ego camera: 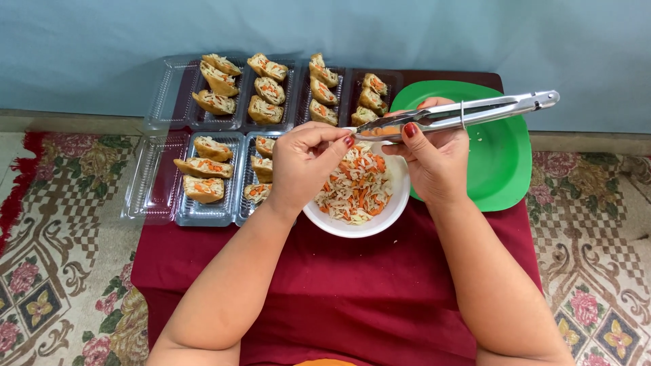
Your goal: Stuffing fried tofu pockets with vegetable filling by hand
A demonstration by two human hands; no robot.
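My right hand (pixel 437 159) grips metal tongs (pixel 475 112) over a white bowl (pixel 393 207) of shredded cabbage and carrot. The tong tips point left and pinch a bit of the orange and white filling. My left hand (pixel 305 163) hovers just left of the tips, fingers curled together as if around something small that I cannot make out. Clear plastic trays (pixel 224 210) to the left hold several stuffed fried tofu pieces (pixel 203 166), each topped with the same filling.
A green square plate (pixel 502 156) lies right of the bowl, under the tongs. Everything rests on a low table with a dark red cloth (pixel 352 285). A patterned carpet (pixel 61 237) surrounds it. A pale blue wall is behind.
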